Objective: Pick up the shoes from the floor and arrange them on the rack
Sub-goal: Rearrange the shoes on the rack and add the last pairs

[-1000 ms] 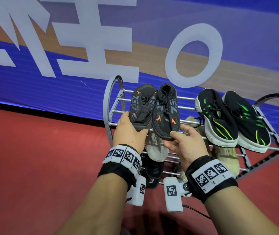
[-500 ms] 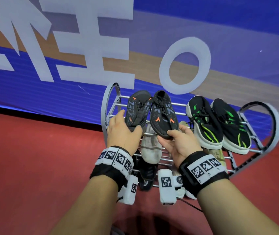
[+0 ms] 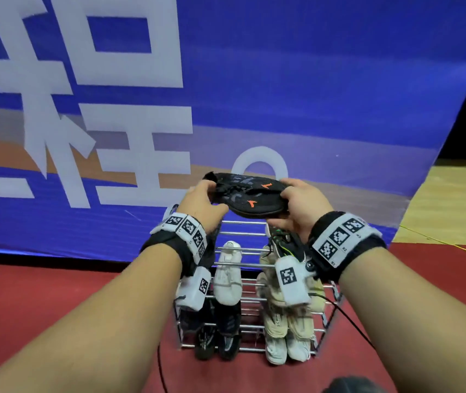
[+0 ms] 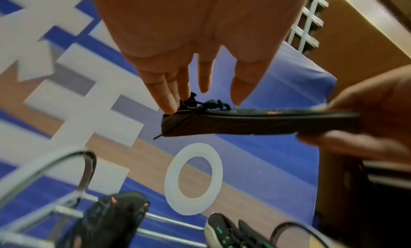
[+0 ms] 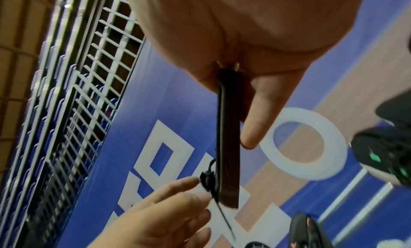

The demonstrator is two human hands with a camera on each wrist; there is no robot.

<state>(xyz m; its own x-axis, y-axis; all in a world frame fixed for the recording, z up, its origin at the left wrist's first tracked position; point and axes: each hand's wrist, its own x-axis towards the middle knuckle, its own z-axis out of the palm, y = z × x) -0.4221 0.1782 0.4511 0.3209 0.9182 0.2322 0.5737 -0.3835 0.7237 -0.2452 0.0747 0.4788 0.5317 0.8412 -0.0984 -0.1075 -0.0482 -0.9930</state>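
Note:
A flat black shoe with orange marks (image 3: 250,199) hangs sideways in the air above the metal shoe rack (image 3: 240,222). My right hand (image 3: 282,207) pinches its toe end between thumb and fingers. My left hand (image 3: 202,201) is at the heel end, its straight fingers (image 4: 171,104) touching the collar by the laces, thumb apart. The matching black shoe (image 4: 109,222) lies on the rack's top tier at the left. A black and green pair (image 4: 224,234) sits on the same tier at the right.
Lower tiers hold white shoes (image 3: 227,276), cream shoes (image 3: 280,321) and dark shoes (image 3: 217,333). A blue banner with white characters (image 3: 311,95) stands right behind the rack. Red carpet (image 3: 41,293) covers the floor, and a wooden floor (image 3: 458,205) lies to the right.
The right black shoe has come up off the top tier and turned sideways. My left hand left the other black shoe and moved to this one's heel.

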